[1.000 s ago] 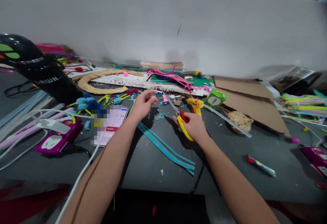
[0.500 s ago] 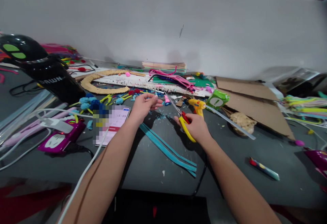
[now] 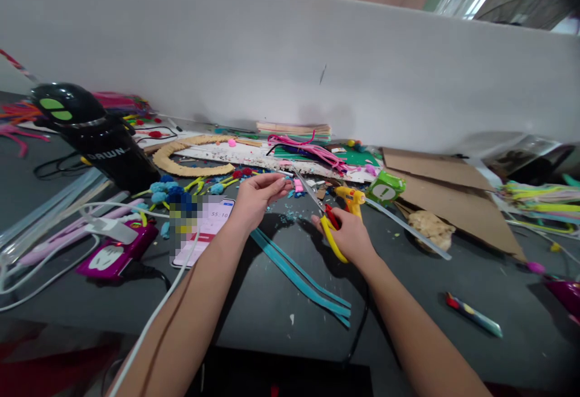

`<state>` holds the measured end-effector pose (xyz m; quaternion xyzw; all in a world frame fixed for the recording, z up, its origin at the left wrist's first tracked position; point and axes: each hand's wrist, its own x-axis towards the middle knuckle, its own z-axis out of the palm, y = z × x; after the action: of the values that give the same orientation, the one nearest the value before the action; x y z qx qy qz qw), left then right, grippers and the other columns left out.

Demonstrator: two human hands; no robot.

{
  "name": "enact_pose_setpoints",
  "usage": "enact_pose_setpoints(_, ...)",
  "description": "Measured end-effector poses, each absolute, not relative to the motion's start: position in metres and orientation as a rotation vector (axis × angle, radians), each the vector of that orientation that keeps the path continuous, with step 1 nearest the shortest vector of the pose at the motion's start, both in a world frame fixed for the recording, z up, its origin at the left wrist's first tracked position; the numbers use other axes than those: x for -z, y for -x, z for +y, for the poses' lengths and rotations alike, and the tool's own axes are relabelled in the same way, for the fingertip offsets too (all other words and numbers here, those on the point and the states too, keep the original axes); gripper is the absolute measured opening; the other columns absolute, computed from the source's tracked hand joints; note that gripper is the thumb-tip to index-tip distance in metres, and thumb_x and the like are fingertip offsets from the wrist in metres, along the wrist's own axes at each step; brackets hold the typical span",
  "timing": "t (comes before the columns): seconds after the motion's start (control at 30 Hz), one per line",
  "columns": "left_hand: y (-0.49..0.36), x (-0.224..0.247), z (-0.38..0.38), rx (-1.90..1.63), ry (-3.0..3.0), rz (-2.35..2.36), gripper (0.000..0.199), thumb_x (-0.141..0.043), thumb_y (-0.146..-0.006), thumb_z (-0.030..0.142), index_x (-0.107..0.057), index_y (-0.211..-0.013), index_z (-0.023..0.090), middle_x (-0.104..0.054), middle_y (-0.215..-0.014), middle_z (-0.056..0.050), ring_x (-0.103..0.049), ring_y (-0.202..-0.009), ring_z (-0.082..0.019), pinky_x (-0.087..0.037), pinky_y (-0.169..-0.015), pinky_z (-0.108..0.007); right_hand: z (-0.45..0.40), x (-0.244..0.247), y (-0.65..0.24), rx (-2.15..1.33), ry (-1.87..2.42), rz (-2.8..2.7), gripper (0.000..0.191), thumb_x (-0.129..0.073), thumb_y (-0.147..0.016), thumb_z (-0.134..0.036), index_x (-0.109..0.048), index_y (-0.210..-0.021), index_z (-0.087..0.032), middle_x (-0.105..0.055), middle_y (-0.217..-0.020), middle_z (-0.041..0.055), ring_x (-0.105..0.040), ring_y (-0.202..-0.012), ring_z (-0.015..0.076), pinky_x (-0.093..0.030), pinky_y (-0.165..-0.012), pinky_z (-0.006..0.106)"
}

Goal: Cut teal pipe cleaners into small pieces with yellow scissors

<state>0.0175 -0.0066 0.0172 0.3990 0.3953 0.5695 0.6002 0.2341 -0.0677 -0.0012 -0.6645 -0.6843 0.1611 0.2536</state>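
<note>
My right hand (image 3: pixel 348 234) grips scissors (image 3: pixel 332 241) by their yellow and red handles, with the metal blades pointing away and to the left. Thumb and fingers of my left hand (image 3: pixel 263 197) are pinched together just left of the blades. Whatever sits between those fingertips is too small to make out. Tiny blue clippings (image 3: pixel 290 214) are scattered on the table below the blades. Flat turquoise strips (image 3: pixel 301 279) lie on the dark table between my forearms. A small pink piece (image 3: pixel 298 186) is beyond the fingertips.
A yellow glue gun (image 3: pixel 351 199) and a green packet (image 3: pixel 385 187) stand beyond my right hand. Cardboard (image 3: pixel 446 197) lies on the right, near a cutter knife (image 3: pixel 473 314). To the left are a phone (image 3: pixel 216 228), blue pompoms (image 3: pixel 179 197), a purple power adapter (image 3: pixel 115 255) and a black bottle (image 3: pixel 102 149).
The fingers of my left hand, spread apart before, have come together in a pinch. My right hand keeps the scissors in nearly the same place. The view has tilted slightly upward.
</note>
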Motion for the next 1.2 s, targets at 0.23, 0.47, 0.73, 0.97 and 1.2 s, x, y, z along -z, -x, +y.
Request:
enact_pose_setpoints(0.23,-0.0143,-0.0159,-0.0059,-1.249,-1.038,0.93,0.039,-0.08,-0.07,0.046,-0.069,-0.084,0.012,-0.074,-0.08,-0.008,-0.068,-0.066,-0.012,-0.055,-0.065,-0.024,-0.0675,-0.0002,-0.2355,-0.361,1.766,-1.878,0.044,-0.063,-0.075,-0.059,-0.044,-0.062,-0.021,-0.049,-0.056,-0.0029,-0.04,-0.052,0.0118,-0.027,-0.051,0.025)
enact_pose_setpoints(0.47,-0.0132,-0.0147,-0.0067,-1.311,-1.125,0.973,0.039,-0.075,-0.073,0.052,-0.067,-0.079,0.015,-0.07,-0.071,-0.003,-0.061,-0.057,-0.01,-0.05,-0.057,-0.022,-0.0678,0.0011,-0.2361,-0.334,1.755,-1.914,0.041,-0.063,-0.075,-0.055,-0.044,-0.062,-0.021,-0.05,-0.055,-0.003,-0.04,-0.052,0.012,-0.026,-0.05,0.025)
enact_pose_setpoints(0.73,-0.0144,-0.0212,-0.0107,-1.428,-1.296,1.091,0.035,-0.07,-0.077,0.05,-0.069,-0.076,0.015,-0.068,-0.064,-0.002,-0.059,-0.054,-0.012,-0.049,-0.055,-0.024,-0.0703,-0.0008,-0.2337,-0.249,1.775,-1.932,0.039,-0.061,-0.076,-0.057,-0.051,-0.064,-0.021,-0.054,-0.057,-0.0015,-0.04,-0.052,0.0124,-0.025,-0.053,0.026)
enact_pose_setpoints(0.97,-0.0125,-0.0229,-0.0145,-1.493,-1.512,1.237,0.028,-0.063,-0.084,0.042,-0.069,-0.075,0.017,-0.063,-0.061,0.0,-0.058,-0.055,-0.013,-0.046,-0.054,-0.023,-0.0675,0.0026,-0.2343,-0.24,1.796,-1.92,0.037,-0.061,-0.075,-0.054,-0.05,-0.063,-0.021,-0.053,-0.056,-0.0017,-0.039,-0.052,0.0127,-0.024,-0.053,0.026)
enact_pose_setpoints(1.2,-0.0131,-0.0233,-0.0148,-1.487,-1.522,1.245,0.027,-0.061,-0.084,0.042,-0.069,-0.076,0.017,-0.063,-0.061,0.0,-0.057,-0.056,-0.013,-0.045,-0.055,-0.024,-0.067,0.0067,-0.2355,-0.233,1.765,-1.941,0.038,-0.061,-0.076,-0.054,-0.049,-0.061,-0.021,-0.049,-0.054,-0.0023,-0.037,-0.051,0.0124,-0.023,-0.053,0.027)
